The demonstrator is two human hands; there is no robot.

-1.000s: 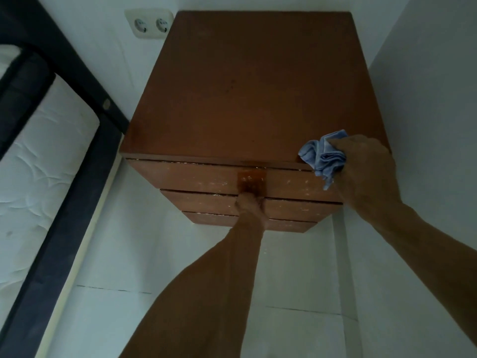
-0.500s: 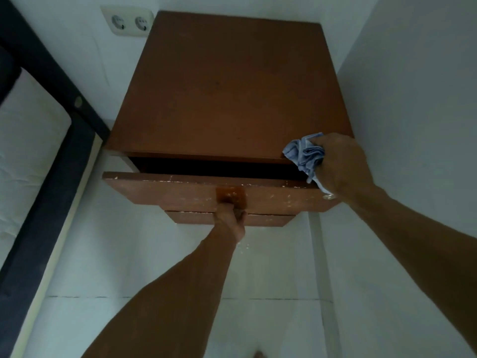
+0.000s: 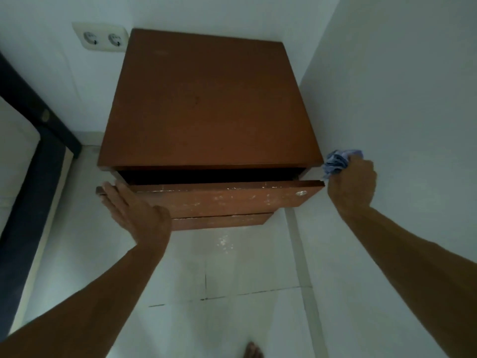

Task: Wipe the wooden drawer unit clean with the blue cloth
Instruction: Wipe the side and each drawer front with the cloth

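- The wooden drawer unit [image 3: 206,99] is seen from above, set in a room corner on a white tiled floor [image 3: 232,293]; white walls are met at its back and at its 3 o'clock side.
- The top drawer [image 3: 219,197] is shown pulled partly out, with a dark gap between its front panel and the unit's top board. Pale scuffs are seen on the panel, and a small round metal fitting [image 3: 300,193] lies near its 3 o'clock end.
- The left hand [image 3: 134,215] is laid flat and released, fingers extended, against the 9 o'clock end of the drawer front; nothing is grasped by it.
- The right hand [image 3: 352,184] is clenched around the blue cloth [image 3: 338,162], which is bunched at the 3 o'clock front corner of the unit, just beside the drawer's end. Whether the cloth touches the wood cannot be told.
- A lower drawer front [image 3: 222,222] is seen closed beneath the open one.
- A double wall socket [image 3: 102,37] is mounted at 11 o'clock of the unit.
- A dark bed frame [image 3: 38,112] is found at 9 o'clock.
- A bare foot [image 3: 253,351] is partly seen at 6 o'clock.
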